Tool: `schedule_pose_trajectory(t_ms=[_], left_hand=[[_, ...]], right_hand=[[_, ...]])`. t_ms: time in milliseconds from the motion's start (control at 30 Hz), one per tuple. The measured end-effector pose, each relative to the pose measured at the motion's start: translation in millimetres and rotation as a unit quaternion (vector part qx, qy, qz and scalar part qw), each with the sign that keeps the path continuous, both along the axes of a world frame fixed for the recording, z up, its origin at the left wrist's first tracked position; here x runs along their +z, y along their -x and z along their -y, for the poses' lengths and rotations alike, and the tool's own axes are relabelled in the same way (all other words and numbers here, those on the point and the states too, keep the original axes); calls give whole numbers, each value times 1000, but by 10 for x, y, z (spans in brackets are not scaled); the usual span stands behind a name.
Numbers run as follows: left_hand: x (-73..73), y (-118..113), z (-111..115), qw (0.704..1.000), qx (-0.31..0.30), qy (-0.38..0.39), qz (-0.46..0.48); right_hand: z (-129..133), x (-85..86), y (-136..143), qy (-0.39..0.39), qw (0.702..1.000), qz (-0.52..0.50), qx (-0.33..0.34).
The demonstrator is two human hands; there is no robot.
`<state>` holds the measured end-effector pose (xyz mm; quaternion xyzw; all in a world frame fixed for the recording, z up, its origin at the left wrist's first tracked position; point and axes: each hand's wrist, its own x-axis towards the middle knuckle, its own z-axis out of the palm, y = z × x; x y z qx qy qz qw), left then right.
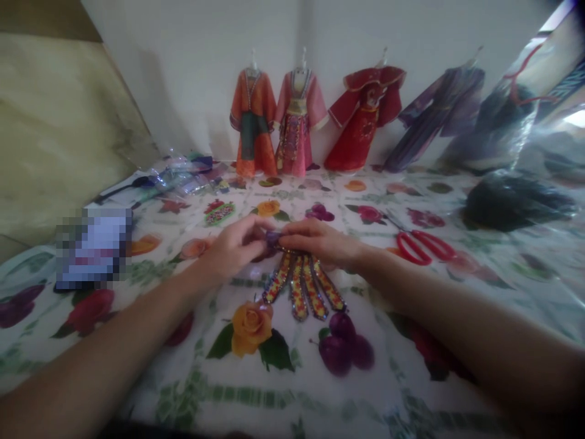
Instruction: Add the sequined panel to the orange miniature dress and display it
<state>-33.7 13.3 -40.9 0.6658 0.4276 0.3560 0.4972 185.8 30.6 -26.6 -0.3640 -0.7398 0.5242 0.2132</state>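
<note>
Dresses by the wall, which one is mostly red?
The third dress from the left; the orange dress, pink dress and purple dress differ in colour.

Count log. Hands: two, left hand [242,241] and right hand [317,241]. Beaded strips [298,292]: four, fanned on the wearer's side of the right hand. Small garments [301,116]: four, in a row well beyond both hands. Red-handled scissors [417,238]: one pair, right of the right hand. Phone-like device [95,250]: one, left of the left hand. Dark bagged bundles [516,198], far right of the right hand: overlapping, count unclear.
</note>
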Motion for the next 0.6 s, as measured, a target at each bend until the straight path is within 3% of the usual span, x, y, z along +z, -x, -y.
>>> schedule_pose_trajectory(t_ms=[200, 433, 600], left_hand=[[40, 0, 20, 1000, -4, 16, 6], [114, -10, 22, 991, -4, 92, 99], [78, 8, 1, 993, 13, 71, 96]], right_hand=[[-29, -46, 28, -19, 999, -19, 17], [-39, -47, 30, -42, 999, -13, 15], [-37, -43, 29, -48, 999, -4, 9]])
